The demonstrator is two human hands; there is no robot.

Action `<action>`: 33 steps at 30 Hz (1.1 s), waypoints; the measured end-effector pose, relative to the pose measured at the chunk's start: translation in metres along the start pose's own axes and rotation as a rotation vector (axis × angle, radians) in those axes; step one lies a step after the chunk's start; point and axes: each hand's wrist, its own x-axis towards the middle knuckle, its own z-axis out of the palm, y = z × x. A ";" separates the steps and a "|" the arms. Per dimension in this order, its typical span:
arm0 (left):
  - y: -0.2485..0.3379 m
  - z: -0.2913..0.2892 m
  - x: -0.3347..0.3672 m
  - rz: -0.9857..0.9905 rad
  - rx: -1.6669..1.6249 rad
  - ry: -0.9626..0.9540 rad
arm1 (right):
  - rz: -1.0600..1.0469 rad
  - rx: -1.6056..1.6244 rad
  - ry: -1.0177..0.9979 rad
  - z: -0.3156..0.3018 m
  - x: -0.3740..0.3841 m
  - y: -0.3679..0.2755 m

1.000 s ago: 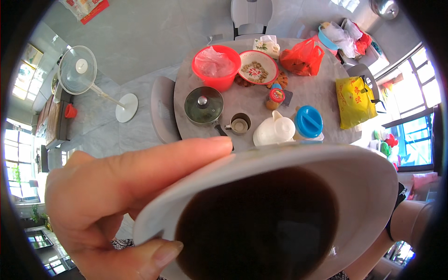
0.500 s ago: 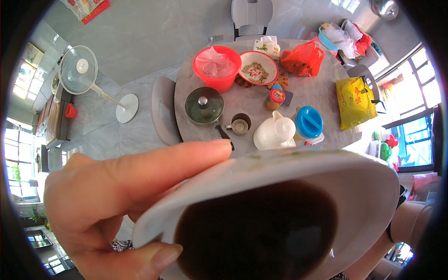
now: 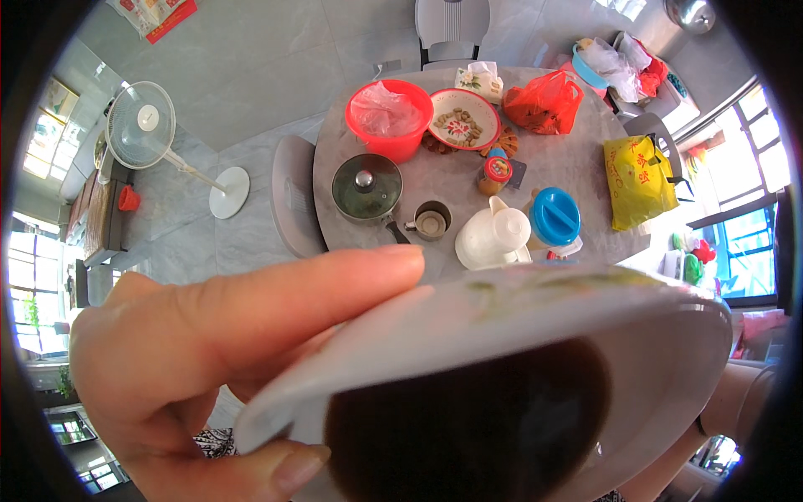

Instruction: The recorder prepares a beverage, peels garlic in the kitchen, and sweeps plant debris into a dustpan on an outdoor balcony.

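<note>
Very close in front of me is a white bowl [image 3: 661, 360], tilted, with a green floral pattern on its outer side. Dark brown liquid [image 3: 468, 427] lies inside it. My left hand [image 3: 192, 351] is closed on the bowl's left edge, thumb at the inside rim and index finger along the outer wall. My right forearm [image 3: 736, 410] shows at the lower right, running behind the bowl; the right hand's fingers are hidden.
Beyond the bowl stands a round grey table [image 3: 577, 176]. It bears a lidded pan [image 3: 366, 188], metal cup [image 3: 432, 221], white jug [image 3: 493, 234], blue-lidded container [image 3: 554, 217], red tub [image 3: 401, 149], enamel basin [image 3: 493, 113] and yellow bag [image 3: 640, 184]. A fan [image 3: 227, 192] stands left.
The bowl's near-facing rim has tipped a little, so more of its patterned outer side shows and the liquid appears lower and further right. My left hand keeps its grip.
</note>
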 end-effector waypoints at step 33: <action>0.022 0.015 0.001 -0.085 -0.010 -0.131 | -0.069 -0.012 0.002 -0.004 0.011 0.003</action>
